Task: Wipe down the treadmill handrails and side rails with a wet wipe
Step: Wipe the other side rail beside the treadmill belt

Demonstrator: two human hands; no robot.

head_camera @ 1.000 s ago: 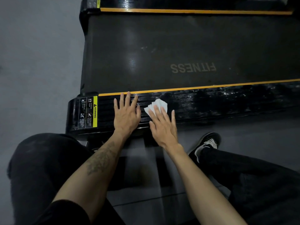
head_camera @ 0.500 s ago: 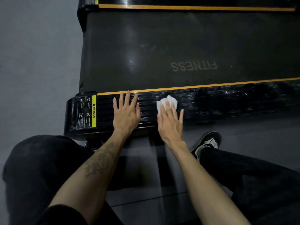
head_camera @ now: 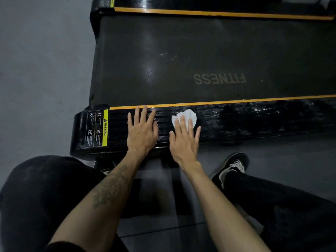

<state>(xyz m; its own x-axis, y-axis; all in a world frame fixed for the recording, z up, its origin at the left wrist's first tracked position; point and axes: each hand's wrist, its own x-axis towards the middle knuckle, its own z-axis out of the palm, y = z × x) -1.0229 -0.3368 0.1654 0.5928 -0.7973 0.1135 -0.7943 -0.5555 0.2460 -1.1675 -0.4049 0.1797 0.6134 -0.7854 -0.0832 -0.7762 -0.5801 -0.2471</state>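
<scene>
One wipe [head_camera: 185, 116] had slid back left along the near rail [head_camera: 254, 117] from half a second before, so I judged this end was getting a second pass. It lay under my flat right hand's [head_camera: 185, 142] fingertips; my left hand [head_camera: 141, 131] pressed flat just beside.

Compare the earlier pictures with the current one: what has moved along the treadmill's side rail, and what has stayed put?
The right hand slid the wet wipe rightward along the near side rail, fingers flat on it throughout. The left hand stayed pressed flat on the rail beside the warning label. Nothing was picked up or let go.
</scene>
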